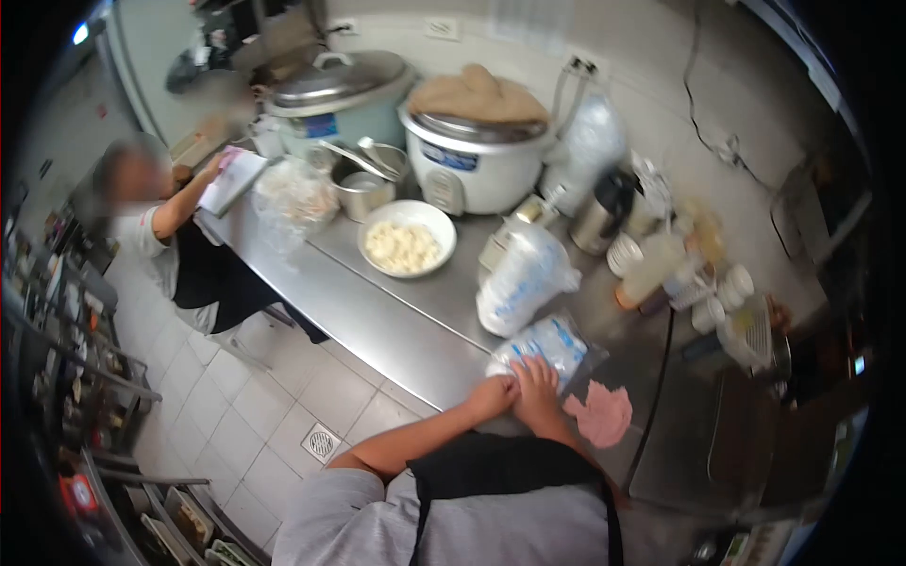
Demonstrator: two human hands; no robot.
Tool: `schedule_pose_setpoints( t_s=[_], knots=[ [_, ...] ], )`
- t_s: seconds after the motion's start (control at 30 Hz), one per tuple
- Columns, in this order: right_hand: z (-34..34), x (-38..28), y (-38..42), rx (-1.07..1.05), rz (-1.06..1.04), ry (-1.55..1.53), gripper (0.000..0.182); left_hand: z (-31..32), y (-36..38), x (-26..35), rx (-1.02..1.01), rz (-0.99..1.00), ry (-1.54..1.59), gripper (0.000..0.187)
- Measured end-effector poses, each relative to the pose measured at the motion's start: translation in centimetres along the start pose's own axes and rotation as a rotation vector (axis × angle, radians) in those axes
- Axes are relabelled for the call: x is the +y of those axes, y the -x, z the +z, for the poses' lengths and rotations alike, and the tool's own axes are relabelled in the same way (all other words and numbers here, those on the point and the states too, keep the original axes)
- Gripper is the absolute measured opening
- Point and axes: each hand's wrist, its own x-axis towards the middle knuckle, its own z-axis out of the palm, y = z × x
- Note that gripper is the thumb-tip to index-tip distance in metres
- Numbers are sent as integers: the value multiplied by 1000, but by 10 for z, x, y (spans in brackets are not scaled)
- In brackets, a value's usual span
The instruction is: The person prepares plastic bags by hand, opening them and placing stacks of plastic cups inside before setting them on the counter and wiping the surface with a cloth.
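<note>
On the steel counter near its front edge lies a clear plastic bag [552, 349] with blue print and white contents. My right hand [536, 385] rests on this bag with its fingers spread out. Close beside it, my left hand [493, 396] is closed at the bag's near left corner, its fingertips partly hidden. Behind the flat bag stands a fuller white bag [527, 278] with blue print. A crumpled pink cloth [604, 415] lies to the right of my hands.
A white bowl [406, 241] of pale food pieces sits by a metal pot [363, 193]. Two large rice cookers [472, 170] stand along the wall. Bottles [656, 259] and a thermos [604, 212] crowd the right. At left, another person [179, 226] holds a white board or tray [231, 181].
</note>
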Motion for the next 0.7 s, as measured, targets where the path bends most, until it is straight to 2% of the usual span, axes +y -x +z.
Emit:
schedule_pose_setpoints(
  t_s=[0.13,0.23,0.37,0.47,0.67,0.7],
  knots=[
    [-3,-11,-5,-27,47,-76,45,-15,3,0,36,8,-51,16],
    [-6,-14,-6,-85,27,-59,39,-16,6,-8,3,-31,25,17],
    [-4,-8,-5,-35,28,-23,34,-23,11,-8,21,-82,61,18],
    [6,9,-2,11,46,-11,33,-26,11,-4,-3,-100,203,17],
    [9,31,-5,63,48,22,32,-33,17,10,23,-129,756,13],
    [10,35,-3,82,71,28,32,-35,20,12,15,-148,763,13]
  ],
)
